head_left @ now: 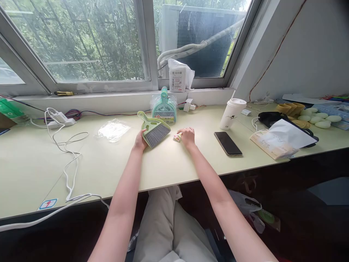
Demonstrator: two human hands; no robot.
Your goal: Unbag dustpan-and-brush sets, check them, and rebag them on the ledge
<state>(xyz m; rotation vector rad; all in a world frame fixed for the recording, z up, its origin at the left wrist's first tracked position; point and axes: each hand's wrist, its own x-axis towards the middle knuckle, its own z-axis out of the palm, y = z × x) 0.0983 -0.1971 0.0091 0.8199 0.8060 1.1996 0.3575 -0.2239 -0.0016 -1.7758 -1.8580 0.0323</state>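
Note:
My left hand [140, 141] is closed on the lower left side of a light green dustpan [147, 124]. A small brush with grey bristles [157, 134] is nested in the pan, and the set is tilted up off the table with its handle pointing away to the left. My right hand [188, 137] has its fingers bent together at a small, crumpled, colourful patterned piece [177, 137]; its exact kind is unclear. Behind the green set, wrapped teal dustpan-and-brush sets [164, 105] stand against the sill wall. A clear, crinkled plastic wrapper [113, 130] lies left of my left hand.
Right of my right hand are a phone [228, 143], a white lidded cup [232, 113] with a straw and a tissue pack [274, 143]. White cables [71, 163] trail across the left side and over the pale table's [174, 171] front edge. A window rises behind.

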